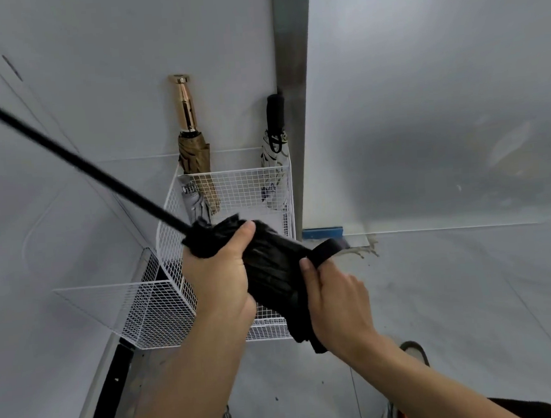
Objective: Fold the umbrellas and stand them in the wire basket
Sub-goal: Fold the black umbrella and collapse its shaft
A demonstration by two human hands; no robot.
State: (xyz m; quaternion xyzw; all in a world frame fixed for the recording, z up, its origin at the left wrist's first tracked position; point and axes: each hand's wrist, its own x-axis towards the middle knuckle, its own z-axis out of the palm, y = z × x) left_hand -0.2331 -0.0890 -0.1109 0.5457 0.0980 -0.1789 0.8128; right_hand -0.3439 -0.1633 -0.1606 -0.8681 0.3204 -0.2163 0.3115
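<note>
I hold a black umbrella (pixel 271 264) with its canopy bunched and its long black shaft (pixel 68 151) stretching up to the far left. My left hand (pixel 220 278) grips the canopy near the shaft. My right hand (pixel 335 296) holds the lower canopy and pinches its black closing strap (pixel 327 249). Behind stands a white wire basket (pixel 249 184) in the wall corner. In it stand a brown umbrella with a gold handle (pixel 194 142), a pale patterned umbrella with a black handle (pixel 275 156) and a grey one (pixel 195 201).
A second white wire basket (pixel 137 310) sits lower left against the wall. A metal door frame (pixel 294 77) rises right of the baskets. Grey floor spreads to the right. My shoes (pixel 414 349) show at the bottom.
</note>
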